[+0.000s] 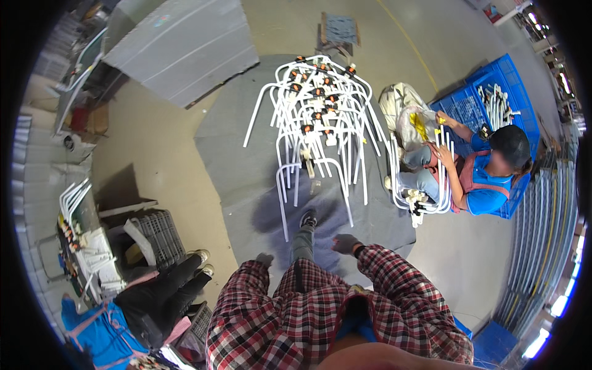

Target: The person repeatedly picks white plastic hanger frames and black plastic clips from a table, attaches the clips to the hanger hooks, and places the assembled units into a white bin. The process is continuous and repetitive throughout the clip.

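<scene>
My left hand [265,259], in a dark grey glove, hangs beside my left leg; its fingers are mostly hidden by the checked sleeve, and nothing shows in it. My right hand [345,243], gloved alike, is held out by my right side, fingers a little apart and holding nothing. In front of me stands a cluster of bent white tube frames [320,111] with black and orange fittings, nested closely together. The nearest tube legs end a short way beyond my hands, touching neither. One shoe of mine [308,217] is on the grey mat [240,166] under the frames.
At right a seated person [490,172] handles more white tube frames [447,166] beside a pale sack [398,105] and blue crates [512,74]. Another person [111,333] is at lower left near a grey crate [163,231]. A grey panel [185,49] and a stool [339,29] stand ahead.
</scene>
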Available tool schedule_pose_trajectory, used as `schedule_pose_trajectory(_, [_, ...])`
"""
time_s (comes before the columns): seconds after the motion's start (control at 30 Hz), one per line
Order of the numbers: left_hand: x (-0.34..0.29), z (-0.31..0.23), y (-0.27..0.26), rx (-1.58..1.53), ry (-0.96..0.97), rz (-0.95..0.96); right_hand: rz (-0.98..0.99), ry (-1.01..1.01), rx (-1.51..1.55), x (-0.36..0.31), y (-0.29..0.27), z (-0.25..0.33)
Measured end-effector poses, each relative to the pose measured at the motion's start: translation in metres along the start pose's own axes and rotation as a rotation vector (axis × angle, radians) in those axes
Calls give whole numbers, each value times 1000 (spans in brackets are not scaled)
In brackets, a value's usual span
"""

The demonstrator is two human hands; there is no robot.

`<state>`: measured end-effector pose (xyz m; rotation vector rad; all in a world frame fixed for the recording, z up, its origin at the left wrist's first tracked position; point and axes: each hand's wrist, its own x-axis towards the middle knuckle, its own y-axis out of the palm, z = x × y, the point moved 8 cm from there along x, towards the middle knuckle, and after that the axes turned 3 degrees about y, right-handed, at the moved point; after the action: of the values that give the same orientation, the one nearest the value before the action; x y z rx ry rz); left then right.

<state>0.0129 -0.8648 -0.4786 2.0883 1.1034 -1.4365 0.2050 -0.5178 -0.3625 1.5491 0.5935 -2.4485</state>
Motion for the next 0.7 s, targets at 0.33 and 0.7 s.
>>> schedule_pose_trajectory(0.33, [-301,-219,-182,-1143,791,-1097,81,-68,-462,39,18,-108])
schedule_pose_trajectory(0.7, [-388,-18,512,-1680,-939,-1200,297,-291,504,54,138,169])
